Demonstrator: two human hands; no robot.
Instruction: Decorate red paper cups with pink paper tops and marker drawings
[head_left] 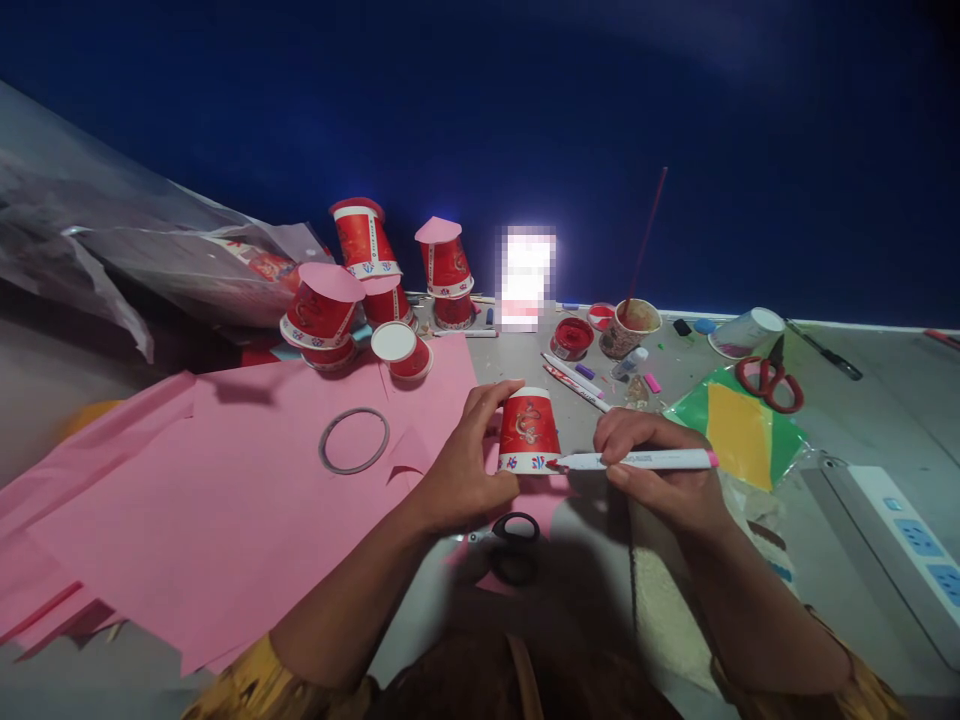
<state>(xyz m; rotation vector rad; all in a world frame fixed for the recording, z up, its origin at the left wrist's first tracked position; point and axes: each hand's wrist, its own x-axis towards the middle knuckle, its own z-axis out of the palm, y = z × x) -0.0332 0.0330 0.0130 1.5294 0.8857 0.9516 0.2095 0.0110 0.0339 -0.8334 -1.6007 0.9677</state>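
Steadying the upturned cup [529, 430], the left hand [461, 470] clasps it; the right hand [660, 470] pinches a marker [637, 460], tip seemingly touching its rim.

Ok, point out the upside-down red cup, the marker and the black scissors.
red cup [528, 428], head view, middle of its printed side
marker [637, 460], head view, white barrel
black scissors [516, 528], head view, upper handle loop
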